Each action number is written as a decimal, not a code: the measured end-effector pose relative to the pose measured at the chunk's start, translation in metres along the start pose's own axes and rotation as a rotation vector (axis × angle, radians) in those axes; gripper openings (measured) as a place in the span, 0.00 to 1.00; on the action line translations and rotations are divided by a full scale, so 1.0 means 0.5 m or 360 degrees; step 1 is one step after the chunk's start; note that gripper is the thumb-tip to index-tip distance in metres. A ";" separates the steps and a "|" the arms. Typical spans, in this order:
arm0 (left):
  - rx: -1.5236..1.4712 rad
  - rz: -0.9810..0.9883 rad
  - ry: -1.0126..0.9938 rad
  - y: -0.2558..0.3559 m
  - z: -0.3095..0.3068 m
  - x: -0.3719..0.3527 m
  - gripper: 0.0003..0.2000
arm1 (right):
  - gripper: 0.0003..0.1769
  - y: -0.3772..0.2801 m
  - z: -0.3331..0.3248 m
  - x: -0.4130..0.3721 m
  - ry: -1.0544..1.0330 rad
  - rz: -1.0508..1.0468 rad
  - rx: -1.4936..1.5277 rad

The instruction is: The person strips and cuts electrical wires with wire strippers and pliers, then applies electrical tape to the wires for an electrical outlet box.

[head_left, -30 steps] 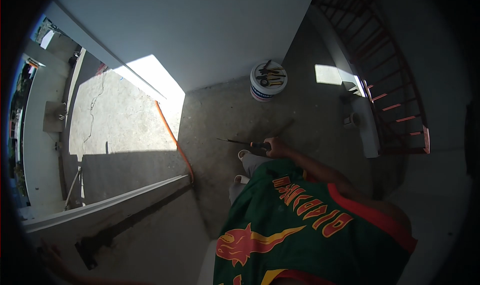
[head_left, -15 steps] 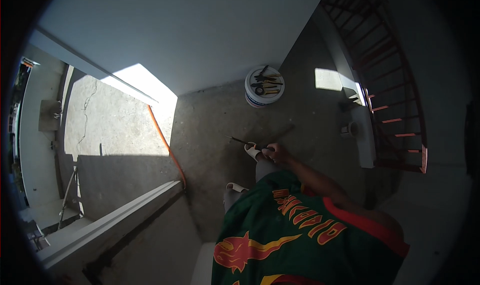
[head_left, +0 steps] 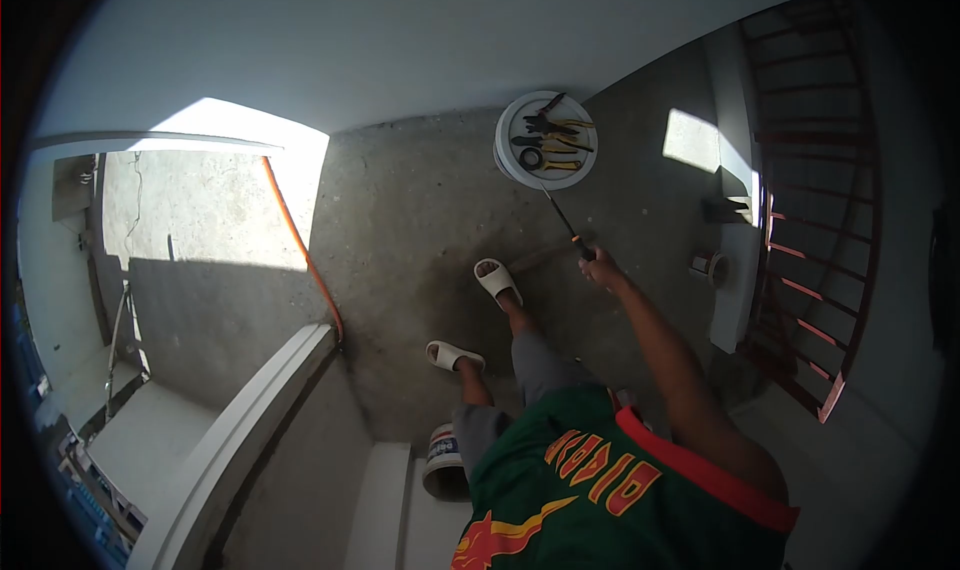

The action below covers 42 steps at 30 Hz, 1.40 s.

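My right hand [head_left: 600,269] is wrapped round the black and orange handle of a long, thin screwdriver [head_left: 563,219]. The shaft points up and left, with its tip by the near edge of a white bucket [head_left: 510,166]. On the bucket's lid lie several pliers-like tools [head_left: 562,166] with yellow and black handles, a dark roll of tape [head_left: 530,159] and a dark-handled tool [head_left: 552,103]. My left hand is out of view.
An orange hose [head_left: 291,221] runs over the concrete floor at the left. Red metal railings [head_left: 815,290] stand at the right, near a small container [head_left: 707,267]. Another bucket [head_left: 443,470] lies beside my legs, near a low wall [head_left: 250,430].
My right hand has moved away from my body with the screwdriver, whose tip is now near the bucket. The view has shifted, and the second bucket by my legs has come into sight.
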<state>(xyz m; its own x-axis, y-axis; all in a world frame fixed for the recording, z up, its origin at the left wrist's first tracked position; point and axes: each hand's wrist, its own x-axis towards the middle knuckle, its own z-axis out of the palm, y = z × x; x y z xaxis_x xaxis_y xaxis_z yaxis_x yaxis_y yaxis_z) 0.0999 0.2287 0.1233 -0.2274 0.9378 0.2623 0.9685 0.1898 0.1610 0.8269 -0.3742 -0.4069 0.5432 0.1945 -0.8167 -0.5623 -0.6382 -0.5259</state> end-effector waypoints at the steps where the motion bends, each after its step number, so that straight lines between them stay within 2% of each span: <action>1: 0.0035 -0.0008 -0.0157 0.018 0.062 -0.063 0.29 | 0.17 0.001 -0.008 0.037 0.0091 -0.0019 -0.0232; 2: 0.0064 -0.0013 -0.0324 0.034 0.122 -0.126 0.29 | 0.19 -0.001 -0.012 0.071 0.0179 -0.0041 -0.0463; 5: 0.0108 -0.0068 -0.0853 0.065 0.271 -0.311 0.28 | 0.22 -0.030 -0.023 0.141 0.0156 0.0075 -0.0459; 9: 0.0135 -0.0193 -0.1439 0.083 0.403 -0.523 0.27 | 0.21 -0.067 -0.029 0.233 0.0303 -0.0005 -0.0717; 13: 0.0225 -0.0357 -0.1798 0.062 0.445 -0.655 0.25 | 0.21 -0.048 -0.056 0.391 0.0475 -0.0149 -0.0823; 17: 0.0366 -0.0595 -0.1982 0.014 0.423 -0.723 0.24 | 0.24 -0.067 -0.062 0.526 0.0684 -0.0287 -0.1004; 20: 0.0469 -0.0774 -0.2058 -0.022 0.384 -0.751 0.23 | 0.23 -0.068 -0.062 0.614 0.0722 -0.0373 -0.0985; 23: 0.0542 -0.0903 -0.2099 -0.048 0.345 -0.765 0.22 | 0.21 -0.127 -0.019 0.603 0.0910 -0.0140 -0.1347; 26: 0.0559 -0.0960 -0.2136 -0.059 0.329 -0.773 0.21 | 0.23 -0.130 0.021 0.584 0.1333 -0.0828 -0.1715; 29: 0.0480 -0.0931 -0.2165 -0.060 0.313 -0.771 0.20 | 0.24 -0.167 0.061 0.554 0.0762 -0.1289 -0.2130; 30: 0.0417 -0.0927 -0.2162 -0.053 0.306 -0.777 0.20 | 0.24 -0.163 0.073 0.564 0.0674 -0.1267 -0.2279; 32: 0.0214 -0.1030 -0.2100 -0.014 0.291 -0.828 0.19 | 0.23 -0.173 0.096 0.564 0.0727 -0.1188 -0.2366; 33: 0.0151 -0.1045 -0.2058 -0.001 0.291 -0.853 0.18 | 0.17 -0.176 0.100 0.580 0.0675 -0.1191 -0.2416; 34: 0.0096 -0.1029 -0.2061 0.007 0.287 -0.867 0.18 | 0.14 -0.184 0.110 0.585 0.0654 -0.1039 -0.2329; 35: 0.0073 -0.1020 -0.2013 0.017 0.282 -0.881 0.18 | 0.20 -0.147 0.092 0.640 0.0628 -0.1258 -0.2628; 36: 0.0074 -0.1060 -0.2021 0.017 0.278 -0.886 0.19 | 0.25 -0.079 0.062 0.754 0.0776 -0.1390 -0.2534; 37: 0.0052 -0.0943 -0.1983 0.005 0.271 -0.894 0.19 | 0.29 0.039 0.009 0.960 0.0999 -0.1773 -0.2558; 38: -0.0021 -0.0954 -0.1916 -0.013 0.260 -0.901 0.19 | 0.29 -0.057 -0.025 0.947 0.1081 -0.1811 -0.2470; 39: 0.0016 -0.0919 -0.1840 -0.012 0.251 -0.896 0.19 | 0.28 -0.128 0.011 0.882 0.1068 -0.1809 -0.2298; 42: -0.0212 -0.0880 -0.1414 -0.031 0.210 -0.873 0.17 | 0.27 -0.236 0.078 0.703 0.0982 -0.1773 -0.1796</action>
<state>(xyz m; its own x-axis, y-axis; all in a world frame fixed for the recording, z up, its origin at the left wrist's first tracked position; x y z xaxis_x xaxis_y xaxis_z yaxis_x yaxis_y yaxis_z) 0.1946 -0.1529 -0.0938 -0.4259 0.6164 -0.6623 0.7212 0.6733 0.1628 1.0597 -0.2013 -0.6410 0.6352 0.7569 0.1535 0.7720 -0.6281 -0.0977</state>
